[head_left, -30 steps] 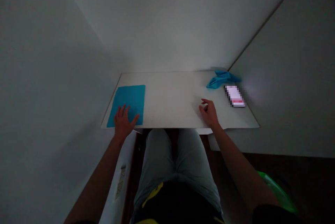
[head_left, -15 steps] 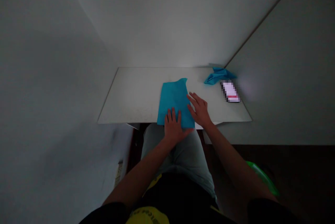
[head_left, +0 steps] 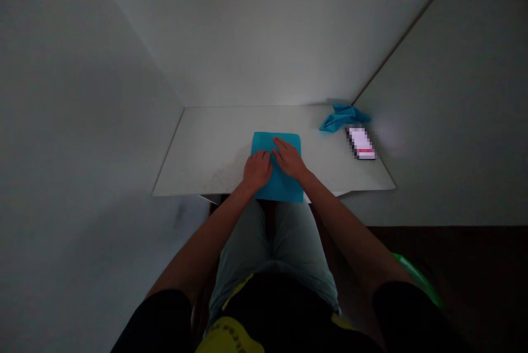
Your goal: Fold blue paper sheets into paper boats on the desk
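Observation:
A blue sheet of paper [head_left: 282, 188] lies on the white table, its near edge hanging slightly past the table's front edge. On its left side rests my left hand [head_left: 258, 170], fingers forward and a little bent, holding nothing. My right hand [head_left: 289, 158] lies across the upper part of the sheet with fingers stretched out, pressing on the paper. The fingertips of both hands are close together near the sheet's middle. Some of the paper is hidden under the hands.
A folded blue paper shape [head_left: 344, 117] stands at the back right of the white table [head_left: 202, 149]. In front of it lies a phone [head_left: 362, 143] with a lit, blurred screen. Walls border the table, and a green object [head_left: 418, 279] shows low on the right.
My left hand has moved forward and left from the near edge. My right hand has come in from the right edge onto the sheet. The sheet's raised far right corner now lies flat.

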